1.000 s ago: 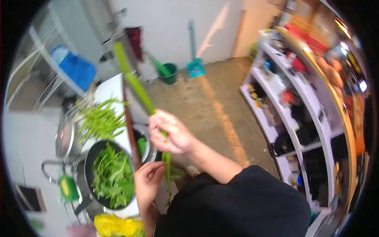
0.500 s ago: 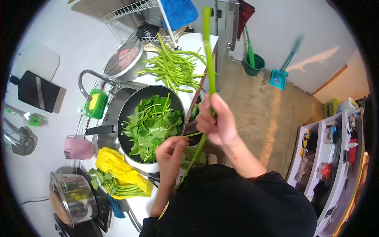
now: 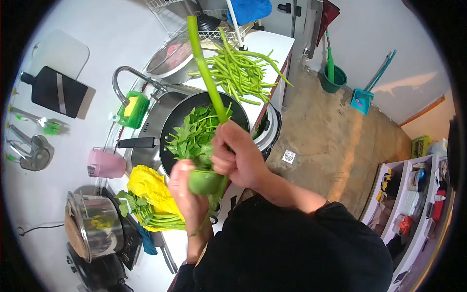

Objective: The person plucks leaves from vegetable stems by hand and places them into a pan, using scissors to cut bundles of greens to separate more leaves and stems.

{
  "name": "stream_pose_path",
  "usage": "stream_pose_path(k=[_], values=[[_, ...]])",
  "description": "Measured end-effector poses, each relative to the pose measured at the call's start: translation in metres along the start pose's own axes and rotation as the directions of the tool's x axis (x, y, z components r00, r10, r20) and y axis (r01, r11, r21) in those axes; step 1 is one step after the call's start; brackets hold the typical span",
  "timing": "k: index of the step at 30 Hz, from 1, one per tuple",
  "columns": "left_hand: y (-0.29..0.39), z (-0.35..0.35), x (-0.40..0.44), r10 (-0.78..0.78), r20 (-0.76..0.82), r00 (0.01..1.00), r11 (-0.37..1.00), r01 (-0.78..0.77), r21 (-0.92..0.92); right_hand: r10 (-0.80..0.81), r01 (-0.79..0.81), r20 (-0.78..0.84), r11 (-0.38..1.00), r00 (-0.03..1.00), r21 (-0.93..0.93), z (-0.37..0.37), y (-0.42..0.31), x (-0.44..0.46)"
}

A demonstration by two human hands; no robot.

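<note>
My right hand [image 3: 238, 155] is closed around a long green leafy-vegetable stalk [image 3: 206, 70], whose thick end points up and to the left. My left hand [image 3: 187, 192] pinches a broad green leaf [image 3: 204, 182], a little blurred, at the lower part of the stalk. Just beyond both hands sits a black frying pan [image 3: 137, 142], heaped with loose green leaves [image 3: 197, 127]. A pile of trimmed green stems [image 3: 243, 68] lies on the counter past the pan. Left of my left hand, a bundle of leafy stalks [image 3: 158, 220] rests against a yellow bag [image 3: 150, 187].
The pan stands over a steel sink [image 3: 146, 160] with a curved faucet [image 3: 127, 70]. Nearby are a green sponge holder [image 3: 137, 109], a pink container [image 3: 108, 163] and a glass pot [image 3: 99, 228]. A lidded colander [image 3: 170, 61] stands behind. A bin [image 3: 270, 129] is beside the counter.
My right hand has come down and left with the stalk, which now tilts left over the pan. My left hand has gone from a thin stem to a broad leaf. The view has shifted.
</note>
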State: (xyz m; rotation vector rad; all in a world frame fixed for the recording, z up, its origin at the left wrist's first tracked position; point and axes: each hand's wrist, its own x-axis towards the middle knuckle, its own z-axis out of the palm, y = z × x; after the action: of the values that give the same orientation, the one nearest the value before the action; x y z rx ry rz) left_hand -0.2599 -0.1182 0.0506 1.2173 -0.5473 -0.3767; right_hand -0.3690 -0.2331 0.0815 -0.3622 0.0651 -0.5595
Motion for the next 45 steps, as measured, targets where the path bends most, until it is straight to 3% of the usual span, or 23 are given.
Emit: stream_pose_path(k=[1, 2, 3, 5, 8, 9, 11, 13, 15, 18, 21, 22, 23, 24, 25, 26, 27, 29, 32, 33, 35, 38, 45], values=[[-0.006, -0.016, 0.008, 0.121, 0.014, 0.993, 0.99, -0.122, 0.069, 0.019, -0.018, -0.064, 1.0, 0.998, 0.013, 0.002, -0.003, -0.003], [0.011, -0.021, 0.022, -0.154, -0.211, 0.965, 0.925, 0.066, -0.375, -0.067, 0.062, -0.058, 0.994, 0.996, -0.09, 0.0, -0.011, -0.005], [0.025, -0.031, 0.032, -0.136, -0.252, 0.958, 0.936, 0.04, -0.351, -0.144, 0.133, -0.072, 0.981, 0.987, -0.138, -0.006, -0.018, -0.003], [0.036, -0.052, 0.042, -0.083, -0.133, 0.988, 0.977, 0.054, -0.206, -0.204, 0.159, -0.229, 0.966, 0.952, -0.203, 0.001, -0.039, -0.004], [0.038, -0.044, 0.047, -0.092, -0.008, 0.996, 0.984, 0.092, 0.152, -0.242, 0.223, -0.048, 0.942, 0.969, -0.249, -0.009, -0.045, -0.001], [0.04, -0.037, 0.051, -0.086, 0.032, 0.996, 0.89, 0.062, 0.452, -0.194, 0.171, -0.062, 0.948, 0.979, -0.268, -0.008, -0.039, 0.001], [0.034, -0.019, 0.054, 0.05, 0.19, 0.981, 0.725, -0.166, 0.668, -0.108, 0.074, -0.095, 0.948, 0.99, -0.308, -0.003, -0.024, 0.005], [0.029, -0.006, 0.054, 0.135, 0.357, 0.924, 0.748, -0.331, 0.575, 0.065, -0.068, -0.022, 0.904, 0.998, -0.422, -0.01, -0.011, 0.011], [0.025, 0.005, 0.045, -0.052, 0.411, 0.91, 0.947, -0.085, 0.309, 0.119, -0.019, 0.088, 0.696, 0.989, -0.718, -0.012, -0.001, 0.016], [0.025, 0.018, 0.039, -0.112, 0.353, 0.929, 0.981, 0.047, 0.188, 0.2, 0.097, 0.246, 0.556, 0.948, -0.826, -0.012, 0.01, 0.026], [0.022, 0.006, 0.042, -0.052, 0.306, 0.951, 0.998, 0.038, 0.051, -0.007, 0.428, 0.452, 0.331, 0.892, -0.841, -0.031, -0.026, 0.057], [0.029, 0.005, 0.041, -0.079, 0.261, 0.962, 0.994, 0.095, -0.047, -0.254, 0.29, 0.224, 0.26, 0.941, -0.921, -0.042, -0.042, 0.071], [0.035, 0.003, 0.04, -0.109, 0.215, 0.971, 0.979, 0.142, -0.149, -0.49, 0.125, -0.003, 0.229, 0.872, -0.965, -0.056, -0.059, 0.085], [0.039, -0.002, 0.041, -0.152, 0.194, 0.969, 0.968, 0.186, -0.169, -0.693, -0.046, -0.045, 0.018, 0.719, -0.999, -0.075, -0.078, 0.097], [0.041, -0.01, 0.041, -0.191, 0.225, 0.956, 0.949, 0.238, -0.207, -0.814, -0.117, 0.072, -0.17, 0.577, -0.979, -0.125, -0.093, 0.118], [0.042, -0.019, 0.041, -0.227, 0.257, 0.939, 0.926, 0.29, -0.243, -0.795, -0.195, 0.295, -0.453, 0.53, -0.87, -0.171, -0.105, 0.132], [0.042, -0.024, 0.041, -0.262, 0.291, 0.92, 0.898, 0.343, -0.275, -0.775, -0.295, 0.012, -0.254, 0.632, -0.921, -0.171, -0.108, 0.13], [0.042, -0.032, 0.04, -0.283, 0.271, 0.92, 0.856, 0.37, -0.361, -0.74, -0.289, 0.094, -0.373, 0.666, -0.882, -0.184, -0.112, 0.136], [0.049, -0.042, 0.039, -0.294, 0.248, 0.923, 0.866, 0.367, -0.34, -0.726, -0.098, -0.138, 0.097, 0.674, -0.99, -0.18, -0.129, 0.149], [0.05, -0.046, 0.04, -0.262, 0.281, 0.923, 0.858, 0.356, -0.371, -0.627, -0.055, -0.174, 0.204, 0.759, -0.977, -0.177, -0.14, 0.152], [0.053, -0.049, 0.04, -0.253, 0.27, 0.929, 0.84, 0.35, -0.415, -0.454, 0.091, -0.204, 0.548, 0.868, -0.831, -0.167, -0.151, 0.15], [0.054, -0.051, 0.04, -0.247, 0.275, 0.929, 0.826, 0.35, -0.441, -0.367, 0.124, -0.302, 0.791, 0.88, -0.598, -0.139, -0.151, 0.144], [0.051, -0.05, 0.039, -0.263, 0.286, 0.921, 0.833, 0.367, -0.415, -0.173, 0.06, -0.224, 0.898, 0.959, -0.435, -0.147, -0.158, 0.133]])
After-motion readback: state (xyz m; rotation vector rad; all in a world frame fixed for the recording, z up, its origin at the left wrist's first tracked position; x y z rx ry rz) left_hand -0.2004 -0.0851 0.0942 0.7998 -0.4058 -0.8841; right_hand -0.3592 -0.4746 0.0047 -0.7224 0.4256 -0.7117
